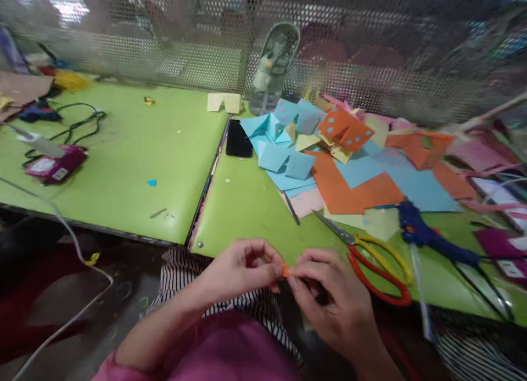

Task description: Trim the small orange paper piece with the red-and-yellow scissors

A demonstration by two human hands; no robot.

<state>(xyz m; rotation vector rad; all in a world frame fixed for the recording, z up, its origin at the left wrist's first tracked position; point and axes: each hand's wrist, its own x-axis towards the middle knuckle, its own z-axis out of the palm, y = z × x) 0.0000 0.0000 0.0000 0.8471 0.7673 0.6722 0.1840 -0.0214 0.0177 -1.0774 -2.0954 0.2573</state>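
A small orange piece (285,270) is held at the near edge of the counter (247,205), where it is pinched between the fingertips of both hands: by the left hand (249,271) from one side and by the right hand (335,298) from the other. Whether it is folded or rolled cannot be told. To the right of the hands, scissors (351,240) with one red and one yellow handle are laid near the counter's near edge, opened slightly, with their tips pointed toward the far left. Beyond them, nearer the right edge, a blue glue gun (418,230) is placed. The right half of the counter is covered toward its far edge by a heap of orange, blue, cream and pink paper, on which a folded orange paper (346,129) dotted with blue squares is set. Left of the heap, a black phone (239,139) is laid flat, and behind it a clear bottle (272,73) is stood by the far edge. Toward the counter's left edge, a purple box (60,166) is seen beside a black cord (88,116).
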